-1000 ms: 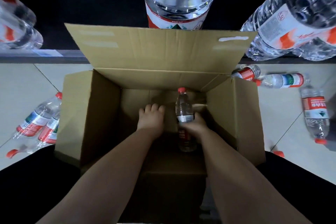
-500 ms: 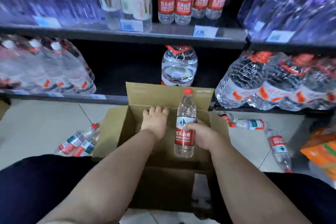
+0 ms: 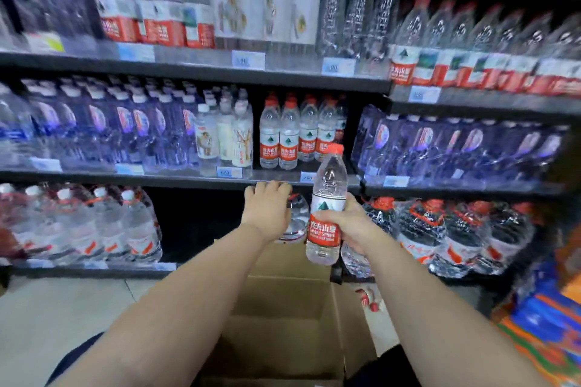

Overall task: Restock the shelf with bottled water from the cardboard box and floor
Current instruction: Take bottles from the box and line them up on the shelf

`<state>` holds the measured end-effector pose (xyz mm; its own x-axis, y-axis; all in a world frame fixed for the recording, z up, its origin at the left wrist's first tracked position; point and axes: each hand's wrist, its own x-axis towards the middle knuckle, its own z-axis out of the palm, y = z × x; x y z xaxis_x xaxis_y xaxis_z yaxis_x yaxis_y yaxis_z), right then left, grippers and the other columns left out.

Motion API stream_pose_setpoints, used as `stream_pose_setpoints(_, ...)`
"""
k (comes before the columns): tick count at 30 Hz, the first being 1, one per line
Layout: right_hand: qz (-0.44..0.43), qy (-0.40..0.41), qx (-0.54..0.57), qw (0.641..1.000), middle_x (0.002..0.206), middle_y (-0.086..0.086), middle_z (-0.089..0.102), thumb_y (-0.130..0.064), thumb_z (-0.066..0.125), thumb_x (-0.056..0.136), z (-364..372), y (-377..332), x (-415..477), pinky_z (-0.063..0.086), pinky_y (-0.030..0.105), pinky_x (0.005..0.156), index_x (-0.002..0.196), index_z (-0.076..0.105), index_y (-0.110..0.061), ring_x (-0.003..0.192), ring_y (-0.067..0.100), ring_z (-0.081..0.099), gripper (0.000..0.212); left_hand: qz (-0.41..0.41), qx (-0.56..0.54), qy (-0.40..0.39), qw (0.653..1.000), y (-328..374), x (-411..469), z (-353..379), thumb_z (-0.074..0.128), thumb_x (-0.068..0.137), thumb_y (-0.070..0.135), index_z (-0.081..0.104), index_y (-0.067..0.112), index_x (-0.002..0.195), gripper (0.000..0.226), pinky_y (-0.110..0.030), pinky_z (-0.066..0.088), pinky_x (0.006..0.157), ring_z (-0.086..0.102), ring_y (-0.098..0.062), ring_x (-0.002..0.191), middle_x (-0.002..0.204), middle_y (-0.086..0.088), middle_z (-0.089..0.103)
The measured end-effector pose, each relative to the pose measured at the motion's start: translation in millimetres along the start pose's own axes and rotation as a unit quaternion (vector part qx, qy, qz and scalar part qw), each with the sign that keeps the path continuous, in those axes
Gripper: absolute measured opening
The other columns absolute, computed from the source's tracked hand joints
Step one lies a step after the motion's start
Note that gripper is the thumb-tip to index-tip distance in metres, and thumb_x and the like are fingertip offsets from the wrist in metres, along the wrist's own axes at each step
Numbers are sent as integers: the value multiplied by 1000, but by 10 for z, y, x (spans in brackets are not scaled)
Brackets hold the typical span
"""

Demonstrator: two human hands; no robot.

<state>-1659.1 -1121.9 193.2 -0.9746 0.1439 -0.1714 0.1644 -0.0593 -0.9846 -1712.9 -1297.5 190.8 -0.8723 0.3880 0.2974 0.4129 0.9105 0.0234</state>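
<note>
My right hand [image 3: 352, 226] grips a clear water bottle [image 3: 327, 207] with a red cap and red label, held upright in front of the middle shelf [image 3: 188, 181]. On that shelf stands a group of matching red-label bottles [image 3: 295, 135]. My left hand [image 3: 267, 210] is raised beside the bottle, palm down, fingers together and slightly spread at the tips, holding nothing, just below the shelf edge. The open cardboard box [image 3: 283, 317] sits on the floor under my arms; its inside is mostly hidden.
Large water jugs fill the bottom shelf at left [image 3: 94, 226] and right [image 3: 440, 232]; one jug [image 3: 297, 217] stands behind my left hand. Blue-label bottles [image 3: 94, 126] crowd the middle shelf. A red-capped bottle [image 3: 367, 298] lies on the floor right of the box. Orange packaging [image 3: 550, 324] sits far right.
My right hand lifted the bottle out of the box up to the middle shelf's height. My left hand rose from the box too. My view tilted up from the box to the shelves.
</note>
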Motion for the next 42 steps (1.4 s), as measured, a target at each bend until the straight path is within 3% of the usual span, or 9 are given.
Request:
stream_pose_setpoints(9, -63, 57, 12, 996, 108, 10, 70, 0, 82, 69, -267, -487, 687, 56, 41, 82, 116, 54, -14, 97, 28, 69, 57, 20, -13, 38, 999, -65, 762, -215, 49, 87, 29, 46, 22, 128, 42, -45, 31, 101, 43, -28, 115, 121, -2, 54)
stream_pose_setpoints(16, -77, 102, -12, 992, 102, 4, 71, 0, 81, 69, -313, -615, 1751, 56, 38, 78, 105, 59, -21, 90, 23, 69, 47, 8, 3, 24, 1000, -293, 1669, 128, 46, 89, 32, 46, 21, 128, 40, -43, 32, 99, 43, -27, 118, 126, -1, 55)
stream_pose_setpoints(22, -125, 112, -45, 985, 104, -2, 67, 0, 84, 67, -326, -684, 2697, 55, 36, 81, 113, 54, -22, 94, 17, 67, 59, -1, -6, 17, 1000, -463, 2281, 577, 46, 90, 31, 46, 21, 133, 44, -44, 30, 104, 42, -28, 122, 130, -2, 53)
stream_pose_setpoints(26, -132, 120, -64, 982, 102, 0, 69, 3, 83, 66, -214, -519, 3054, 55, 37, 82, 108, 56, -21, 94, 17, 67, 56, -3, 16, 9, 1000, -456, 2383, 865, 46, 90, 34, 45, 19, 132, 45, -44, 36, 97, 46, -31, 117, 128, -5, 53)
stream_pose_setpoints(31, -112, 112, -79, 984, 109, 3, 69, 3, 82, 68, -136, -264, 3253, 54, 37, 86, 115, 55, -19, 99, 18, 66, 58, -9, 7, 7, 1000, -453, 2410, 1122, 42, 92, 37, 42, 20, 136, 47, -44, 31, 101, 42, -29, 123, 131, -4, 51)
stream_pose_setpoints(39, -112, 159, -181, 964, 118, -1, 64, -16, 86, 66, -66, -206, 3504, 51, 44, 97, 124, 52, -22, 107, 20, 62, 67, -3, -15, 16, 1000, -484, 2338, 1256, 47, 87, 32, 52, 19, 124, 39, -46, 31, 103, 47, -29, 115, 121, -3, 57)
stream_pose_setpoints(42, -121, 175, -215, 953, 110, -5, 64, -18, 83, 72, -31, -224, 3456, 51, 38, 94, 126, 50, -19, 102, 16, 62, 63, -5, -4, 3, 1000, -456, 2316, 1226, 45, 88, 33, 48, 20, 125, 39, -44, 30, 103, 44, -28, 117, 124, -3, 53)
